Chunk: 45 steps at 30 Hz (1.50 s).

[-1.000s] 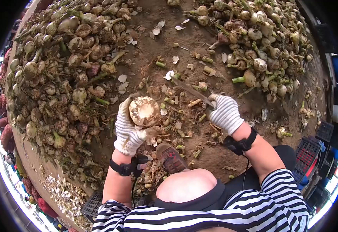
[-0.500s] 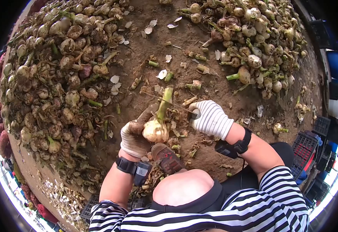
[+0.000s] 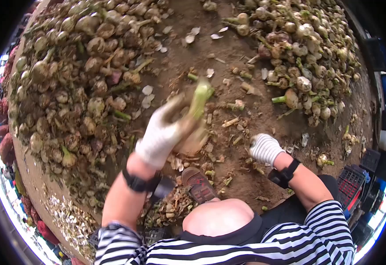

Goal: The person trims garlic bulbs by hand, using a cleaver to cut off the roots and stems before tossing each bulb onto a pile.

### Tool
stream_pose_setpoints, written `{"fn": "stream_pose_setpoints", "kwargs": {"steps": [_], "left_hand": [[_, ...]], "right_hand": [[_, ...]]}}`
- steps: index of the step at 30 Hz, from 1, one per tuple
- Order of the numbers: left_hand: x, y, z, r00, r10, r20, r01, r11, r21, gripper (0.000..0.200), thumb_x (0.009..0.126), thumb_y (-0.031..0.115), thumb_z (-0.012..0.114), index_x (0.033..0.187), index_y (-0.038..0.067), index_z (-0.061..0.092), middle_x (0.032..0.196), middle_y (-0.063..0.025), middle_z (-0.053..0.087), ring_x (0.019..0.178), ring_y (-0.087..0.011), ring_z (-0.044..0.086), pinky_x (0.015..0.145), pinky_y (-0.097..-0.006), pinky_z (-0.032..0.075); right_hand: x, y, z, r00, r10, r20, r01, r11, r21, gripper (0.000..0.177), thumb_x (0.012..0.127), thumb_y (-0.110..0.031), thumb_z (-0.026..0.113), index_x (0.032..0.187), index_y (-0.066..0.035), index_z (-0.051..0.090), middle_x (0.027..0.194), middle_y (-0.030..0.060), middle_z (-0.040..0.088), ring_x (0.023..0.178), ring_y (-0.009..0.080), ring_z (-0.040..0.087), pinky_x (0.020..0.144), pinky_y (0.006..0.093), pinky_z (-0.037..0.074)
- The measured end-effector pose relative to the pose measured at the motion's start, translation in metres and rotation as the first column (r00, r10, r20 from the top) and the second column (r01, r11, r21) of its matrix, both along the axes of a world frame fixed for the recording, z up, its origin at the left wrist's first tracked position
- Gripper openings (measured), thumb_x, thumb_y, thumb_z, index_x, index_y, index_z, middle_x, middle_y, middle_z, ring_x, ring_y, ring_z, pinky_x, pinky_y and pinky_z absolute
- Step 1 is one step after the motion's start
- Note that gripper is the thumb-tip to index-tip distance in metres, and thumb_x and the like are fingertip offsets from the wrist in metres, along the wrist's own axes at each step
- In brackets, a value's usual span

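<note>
My left hand (image 3: 162, 132), in a dirty white glove, is smeared by motion at the centre. It is closed on a garlic bulb (image 3: 193, 140), which is also blurred, with its thick green stalk (image 3: 199, 99) pointing up and away from me. My right hand (image 3: 265, 149), in a striped white glove, is a closed fist to the right, above the soil; whatever it grips is hidden. Stalk pieces and pale peelings lie on the ground between and beyond the hands.
A large heap of garlic (image 3: 69, 106) covers the left side, and another heap (image 3: 307, 66) lies at the upper right. My shoe (image 3: 198, 185) is on the brown soil below the hands. Dark crates (image 3: 351, 181) stand at the right edge.
My left hand and the bulb have moved up and away from me. My right hand has moved right, apart from the stalk, and the thin blade seen across the stalk no longer shows.
</note>
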<state>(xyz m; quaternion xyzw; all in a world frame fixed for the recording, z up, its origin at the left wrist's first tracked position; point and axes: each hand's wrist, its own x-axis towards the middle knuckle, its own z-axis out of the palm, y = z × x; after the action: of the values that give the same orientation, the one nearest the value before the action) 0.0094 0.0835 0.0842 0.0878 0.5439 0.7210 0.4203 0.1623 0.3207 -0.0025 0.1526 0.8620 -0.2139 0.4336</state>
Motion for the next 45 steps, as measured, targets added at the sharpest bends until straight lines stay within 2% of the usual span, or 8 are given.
{"fn": "stream_pose_setpoints", "kwargs": {"steps": [3, 6, 11, 14, 16, 19, 31, 45], "left_hand": [[-0.042, 0.058, 0.001, 0.977, -0.043, -0.21, 0.125, 0.91, 0.395, 0.061, 0.087, 0.025, 0.062, 0.136, 0.003, 0.034, 0.126, -0.0128, 0.048, 0.112, -0.0207, 0.05, 0.095, -0.0308, 0.043], [-0.102, 0.039, -0.012, 0.708, -0.132, -0.694, -0.205, 0.902, -0.38, 0.066, 0.08, 0.011, 0.062, 0.138, 0.009, 0.032, 0.138, -0.0184, 0.037, 0.13, -0.0297, 0.034, 0.107, -0.0389, 0.03], [-0.19, -0.063, -0.146, 0.28, -0.958, 0.066, -0.417, -0.183, -0.89, 0.068, 0.07, 0.018, 0.069, 0.132, 0.013, 0.042, 0.144, -0.0158, 0.03, 0.125, -0.0326, 0.04, 0.103, -0.0423, 0.035], [-0.141, -0.028, -0.073, 0.445, -0.896, 0.019, -0.2, -0.12, -0.973, 0.058, 0.07, 0.025, 0.072, 0.123, 0.01, 0.051, 0.123, -0.0194, 0.052, 0.11, -0.0319, 0.053, 0.092, -0.0404, 0.044], [-0.113, -0.051, -0.104, 0.822, -0.448, -0.351, 0.008, 0.626, -0.779, 0.057, 0.073, 0.037, 0.073, 0.117, 0.005, 0.055, 0.099, -0.0069, 0.065, 0.093, -0.0192, 0.06, 0.079, -0.0304, 0.049], [-0.051, -0.047, -0.109, 0.904, 0.148, 0.4, -0.058, 0.972, -0.229, 0.072, 0.069, 0.051, 0.075, 0.121, 0.006, 0.052, 0.109, -0.0061, 0.061, 0.093, -0.0163, 0.06, 0.079, -0.0283, 0.049], [0.024, -0.026, -0.077, 0.849, 0.016, -0.528, -0.181, 0.948, -0.262, 0.062, 0.073, 0.013, 0.074, 0.127, 0.005, 0.044, 0.115, -0.0061, 0.055, 0.101, -0.0142, 0.056, 0.087, -0.0303, 0.048], [0.054, -0.031, -0.084, 0.983, 0.148, 0.106, -0.15, 0.989, 0.016, 0.071, 0.07, 0.011, 0.077, 0.126, 0.007, 0.033, 0.114, -0.0075, 0.055, 0.099, -0.0174, 0.058, 0.088, -0.0329, 0.05]], "right_hand": [[-0.022, -0.019, 0.018, 0.968, -0.219, -0.119, 0.203, 0.97, -0.135, 0.037, 0.069, -0.022, 0.056, 0.099, -0.002, 0.064, 0.083, 0.021, 0.064, 0.081, 0.0352, 0.062, 0.075, 0.0379, 0.05], [-0.029, -0.011, 0.033, 0.931, -0.33, -0.158, 0.308, 0.94, -0.145, 0.036, 0.068, -0.022, 0.058, 0.097, -0.002, 0.064, 0.081, 0.0195, 0.065, 0.077, 0.0345, 0.062, 0.072, 0.0368, 0.05], [-0.001, 0.005, 0.002, 0.867, -0.479, -0.139, 0.456, 0.874, -0.17, 0.043, 0.067, -0.021, 0.062, 0.103, 0.002, 0.062, 0.08, 0.02, 0.065, 0.075, 0.0315, 0.064, 0.07, 0.0354, 0.05], [-0.003, 0.001, 0.005, 0.857, -0.499, -0.126, 0.471, 0.859, -0.199, 0.044, 0.067, -0.021, 0.062, 0.104, 0.002, 0.062, 0.078, 0.0185, 0.065, 0.073, 0.0296, 0.063, 0.069, 0.0336, 0.049], [-0.001, 0.001, -0.001, 0.84, -0.52, -0.154, 0.482, 0.846, -0.227, 0.042, 0.066, -0.02, 0.062, 0.102, 0.001, 0.063, 0.073, 0.0172, 0.064, 0.068, 0.0283, 0.062, 0.067, 0.0336, 0.049], [-0.02, -0.006, 0.021, 0.9, -0.409, -0.151, 0.369, 0.898, -0.238, 0.037, 0.067, -0.019, 0.059, 0.099, -0.001, 0.063, 0.069, 0.016, 0.062, 0.065, 0.0291, 0.06, 0.064, 0.0347, 0.048], [-0.027, -0.03, 0.054, 0.9, 0.072, -0.431, -0.092, 0.995, -0.027, 0.027, 0.07, -0.018, 0.055, 0.093, -0.007, 0.065, 0.072, 0.0174, 0.062, 0.069, 0.0348, 0.061, 0.063, 0.0432, 0.049], [-0.04, -0.059, 0.073, 0.766, 0.136, -0.628, -0.221, 0.973, -0.059, 0.022, 0.061, -0.021, 0.062, 0.081, -0.011, 0.062, 0.065, 0.0132, 0.058, 0.062, 0.0314, 0.06, 0.055, 0.0411, 0.047]]}}
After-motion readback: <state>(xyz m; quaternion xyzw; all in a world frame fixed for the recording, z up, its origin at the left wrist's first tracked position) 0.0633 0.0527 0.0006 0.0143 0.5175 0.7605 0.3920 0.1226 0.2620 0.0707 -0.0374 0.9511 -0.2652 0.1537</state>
